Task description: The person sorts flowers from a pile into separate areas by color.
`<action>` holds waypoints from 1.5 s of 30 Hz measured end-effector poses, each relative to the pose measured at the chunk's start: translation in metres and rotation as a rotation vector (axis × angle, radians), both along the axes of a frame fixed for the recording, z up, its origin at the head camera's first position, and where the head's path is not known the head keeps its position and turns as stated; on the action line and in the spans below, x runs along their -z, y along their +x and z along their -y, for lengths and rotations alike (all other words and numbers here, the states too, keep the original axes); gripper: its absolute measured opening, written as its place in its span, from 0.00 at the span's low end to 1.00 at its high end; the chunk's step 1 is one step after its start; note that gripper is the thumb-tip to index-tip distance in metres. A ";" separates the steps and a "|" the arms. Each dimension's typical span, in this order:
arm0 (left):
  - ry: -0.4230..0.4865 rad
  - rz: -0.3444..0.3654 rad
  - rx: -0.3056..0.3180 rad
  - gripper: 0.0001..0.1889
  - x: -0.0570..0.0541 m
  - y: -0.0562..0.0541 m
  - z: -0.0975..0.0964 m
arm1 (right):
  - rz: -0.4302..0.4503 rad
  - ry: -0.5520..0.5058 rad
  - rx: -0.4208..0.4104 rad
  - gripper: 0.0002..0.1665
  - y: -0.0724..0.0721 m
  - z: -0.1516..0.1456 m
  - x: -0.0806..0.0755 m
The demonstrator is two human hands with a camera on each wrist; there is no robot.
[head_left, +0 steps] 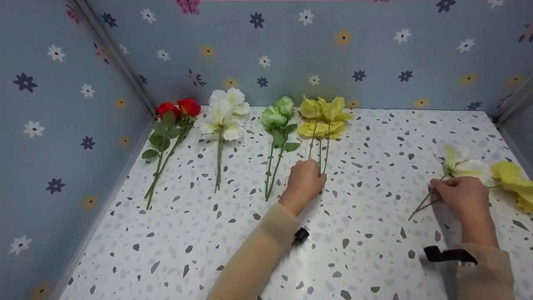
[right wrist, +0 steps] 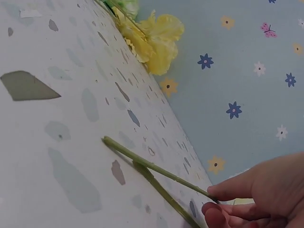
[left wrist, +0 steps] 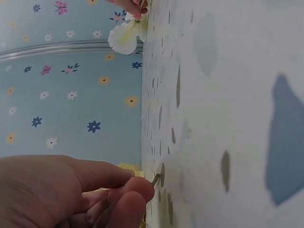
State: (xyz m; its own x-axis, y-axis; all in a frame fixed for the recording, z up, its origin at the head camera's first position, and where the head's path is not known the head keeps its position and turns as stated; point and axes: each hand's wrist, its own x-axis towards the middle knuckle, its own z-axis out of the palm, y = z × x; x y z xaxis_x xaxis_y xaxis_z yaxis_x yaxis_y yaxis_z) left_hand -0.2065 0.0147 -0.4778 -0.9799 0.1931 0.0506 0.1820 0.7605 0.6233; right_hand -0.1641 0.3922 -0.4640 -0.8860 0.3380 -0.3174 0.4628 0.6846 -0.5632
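Observation:
My left hand is at the lower stems of the yellow flowers, which lie with their blooms toward the back wall. In the left wrist view a stem end pokes out between its thumb and finger. Over on the right, my right hand pinches the stem of a white flower. In the right wrist view that green stem runs out from the fingertips, and a second stem slants below it. Another yellow flower lies beyond the right hand, partly covered by it.
Left of the yellow flowers, side by side, lie green roses, white flowers and red roses with leafy stems. The speckled table meets a blue flower-patterned wall at the back and another panel on the left.

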 end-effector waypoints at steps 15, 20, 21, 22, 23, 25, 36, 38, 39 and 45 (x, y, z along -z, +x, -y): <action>0.077 -0.085 -0.002 0.27 -0.026 0.002 0.022 | -0.199 -0.296 0.032 0.34 -0.002 0.021 -0.019; 0.193 -0.055 -0.027 0.13 -0.037 0.007 0.033 | -0.313 -0.413 0.032 0.28 -0.003 0.050 -0.026; 0.223 -0.038 -0.028 0.11 -0.039 0.009 0.034 | -0.339 -0.430 0.024 0.26 -0.003 0.057 -0.027; 0.253 -0.024 -0.028 0.10 -0.041 0.010 0.035 | -0.364 -0.449 0.015 0.25 -0.002 0.063 -0.028; 0.285 -0.010 -0.026 0.09 -0.044 0.012 0.035 | -0.385 -0.462 0.001 0.24 -0.002 0.070 -0.028; 0.330 0.009 -0.018 0.07 -0.048 0.017 0.036 | -0.431 -0.485 -0.029 0.23 0.000 0.084 -0.027; 0.510 0.153 0.102 0.09 -0.053 0.057 0.036 | -0.554 -0.707 -0.163 0.18 0.011 0.160 -0.020; 0.515 0.202 0.135 0.09 -0.050 0.065 0.034 | -0.555 -0.730 -0.181 0.17 0.014 0.169 -0.019; 0.518 0.224 0.154 0.09 -0.049 0.068 0.033 | -0.555 -0.742 -0.190 0.17 0.016 0.172 -0.018; 0.491 0.311 0.263 0.12 -0.042 0.082 0.029 | -0.544 -0.824 -0.230 0.17 0.021 0.185 -0.015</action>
